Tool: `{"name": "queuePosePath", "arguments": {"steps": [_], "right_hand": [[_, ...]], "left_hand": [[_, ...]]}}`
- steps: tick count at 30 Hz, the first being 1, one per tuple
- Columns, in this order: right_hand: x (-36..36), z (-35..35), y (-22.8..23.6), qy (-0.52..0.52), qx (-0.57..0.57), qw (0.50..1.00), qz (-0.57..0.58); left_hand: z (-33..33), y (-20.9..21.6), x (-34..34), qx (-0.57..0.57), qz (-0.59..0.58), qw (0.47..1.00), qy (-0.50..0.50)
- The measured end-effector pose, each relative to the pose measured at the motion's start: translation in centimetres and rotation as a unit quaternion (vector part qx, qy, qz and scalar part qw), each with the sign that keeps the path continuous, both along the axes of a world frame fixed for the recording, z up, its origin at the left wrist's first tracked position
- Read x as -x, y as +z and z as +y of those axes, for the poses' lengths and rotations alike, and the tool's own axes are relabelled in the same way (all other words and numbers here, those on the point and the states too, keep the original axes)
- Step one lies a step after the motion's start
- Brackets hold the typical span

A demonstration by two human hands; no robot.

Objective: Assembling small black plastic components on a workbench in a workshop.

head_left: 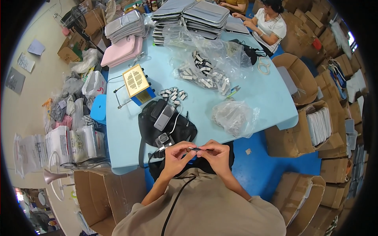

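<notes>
Close to my body, at the table's near edge, my left hand (176, 159) and my right hand (217, 156) meet fingertip to fingertip. Both pinch a small dark strip with a shiny bit (194, 149); its exact kind is too small to make out. Just beyond my left hand lies a black bag (185, 131), with a grey handheld device (164, 117) and a white cable on top. Several small black-and-white pieces (173, 94) lie loose past the bag. Ahead of my right hand rests a clear plastic bag (235, 118) of small pieces.
On the light blue table (271, 94) stand a yellow-and-blue box (138, 84), pink cases (124, 51), stacked grey cases (189, 19) and a large clear bag (208, 59) of strap pieces. Cardboard boxes (108, 196) flank me. A person (269, 25) sits at the far right.
</notes>
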State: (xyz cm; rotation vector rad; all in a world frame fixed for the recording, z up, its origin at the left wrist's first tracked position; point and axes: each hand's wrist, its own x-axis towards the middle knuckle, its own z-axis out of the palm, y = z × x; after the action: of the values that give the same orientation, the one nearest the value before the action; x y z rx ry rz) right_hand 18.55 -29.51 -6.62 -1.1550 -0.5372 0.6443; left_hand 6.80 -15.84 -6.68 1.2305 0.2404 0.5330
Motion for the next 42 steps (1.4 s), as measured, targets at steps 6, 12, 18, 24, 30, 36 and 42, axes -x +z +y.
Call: {"name": "queuePosePath", "arguments": {"steps": [6, 12, 18, 24, 30, 36, 42], "right_hand": [[-0.3, 0.1, -0.8, 0.03, -0.009, 0.996, 0.078], [-0.4, 1.1, -2.3, 0.044, 0.038, 0.989, 0.14], [-1.7, 0.5, -2.8, 0.022, 0.106, 0.979, 0.17], [-2.3, -0.2, -3.6, 0.009, 0.111, 0.978, 0.178], [-2.0, 1.3, -3.8, 0.036, 0.116, 0.975, 0.185], [-1.9, 1.8, -3.7, 0.039, 0.116, 0.977, 0.176], [-2.0, 1.8, -3.4, 0.063, 0.115, 0.974, 0.183]], "left_hand": [[0.3, -0.7, -0.2, -0.011, 0.014, 1.0, -0.005], [1.4, -1.1, -0.2, -0.023, 0.117, 0.993, 0.018], [10.1, 1.1, 2.0, 0.014, 0.172, 0.979, 0.11], [29.3, -0.5, 6.0, -0.111, 0.163, 0.929, 0.313], [43.0, -4.7, 10.0, -0.15, 0.303, 0.867, 0.365], [45.2, -7.0, 7.8, -0.017, 0.306, 0.903, 0.3], [45.1, -6.5, 7.2, 0.025, 0.335, 0.902, 0.271]]}}
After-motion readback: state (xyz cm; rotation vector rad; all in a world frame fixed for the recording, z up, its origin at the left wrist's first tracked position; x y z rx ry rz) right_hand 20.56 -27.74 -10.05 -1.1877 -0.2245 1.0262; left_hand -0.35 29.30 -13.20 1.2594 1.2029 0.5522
